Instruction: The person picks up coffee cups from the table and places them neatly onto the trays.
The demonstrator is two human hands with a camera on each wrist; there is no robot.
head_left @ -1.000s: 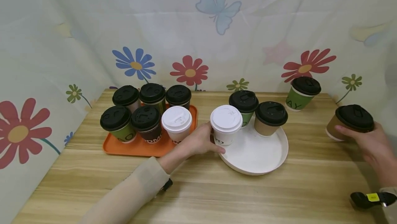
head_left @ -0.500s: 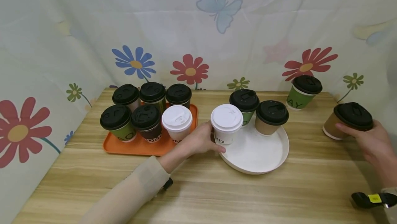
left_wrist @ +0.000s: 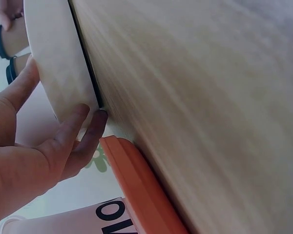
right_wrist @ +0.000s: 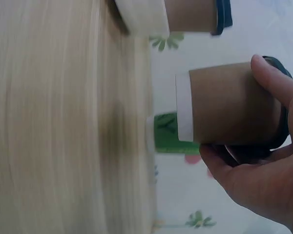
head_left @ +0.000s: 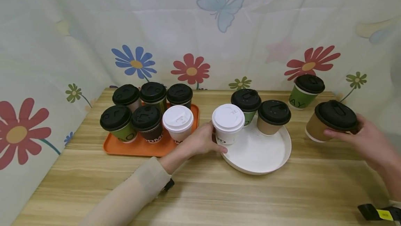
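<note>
My left hand (head_left: 202, 140) holds the left edge of a round white tray (head_left: 260, 163), its thumb at the rim and fingers along the outer wall (left_wrist: 63, 63). On that tray stand a white-lidded paper cup (head_left: 228, 123), a green cup (head_left: 247, 102) and a brown cup (head_left: 273, 116), both black-lidded. To the right, my right hand (head_left: 366, 142) grips another brown paper cup (head_left: 319, 127) around its upper part near the black lid. The right wrist view shows this cup (right_wrist: 229, 105) held above the table, tilted.
An orange tray (head_left: 134, 151) at left bears several lidded cups, one white-lidded (head_left: 178, 121) beside my left forearm. A green cup (head_left: 304, 94) stands at the back right, before the flowered backdrop (head_left: 250, 38). Wood-grain table (head_left: 238, 201) lies in front.
My right hand has carried the brown cup left, toward the white tray. My left hand has stayed at the tray's edge, and the other cups have not moved.
</note>
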